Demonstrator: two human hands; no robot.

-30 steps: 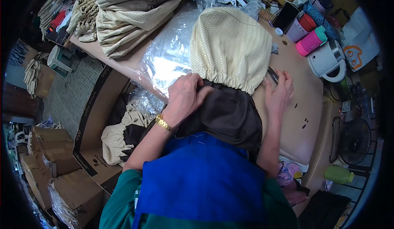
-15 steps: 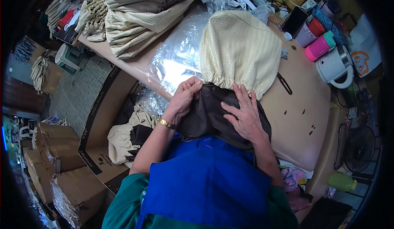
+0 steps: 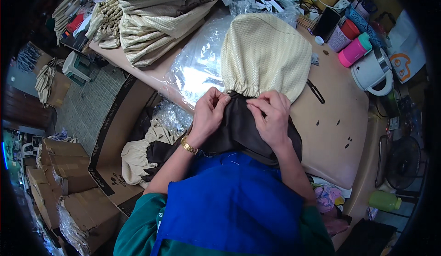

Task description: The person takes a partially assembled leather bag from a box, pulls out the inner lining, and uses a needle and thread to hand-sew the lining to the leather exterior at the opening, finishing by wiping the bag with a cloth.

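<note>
A cream bag (image 3: 266, 56) of woven-textured material lies on the table, its gathered edge toward me. Dark brown lining cloth (image 3: 234, 132) spreads from that edge down to my lap. My left hand (image 3: 210, 113) pinches the lining's edge at the left end of the gathers, thumb against fingers. A short way to the right, my right hand (image 3: 272, 120) is closed in a pinch on the same dark cloth, just below the gathered edge. A gold bracelet (image 3: 189, 146) is on my left wrist.
Clear plastic sheeting (image 3: 195, 67) lies left of the bag, with a cream bag pile (image 3: 161, 31) behind. To the right are a black loop (image 3: 316, 92), a pink bottle (image 3: 353, 51) and a white kettle (image 3: 374, 74). An open cardboard box (image 3: 115, 123) holding a cream-and-dark piece (image 3: 135, 162) stands at left.
My right hand has gone from lying spread on the dark cloth to pinching it near the gathers. The left hand has shifted slightly right, still pinching. The bag has moved slightly left.
</note>
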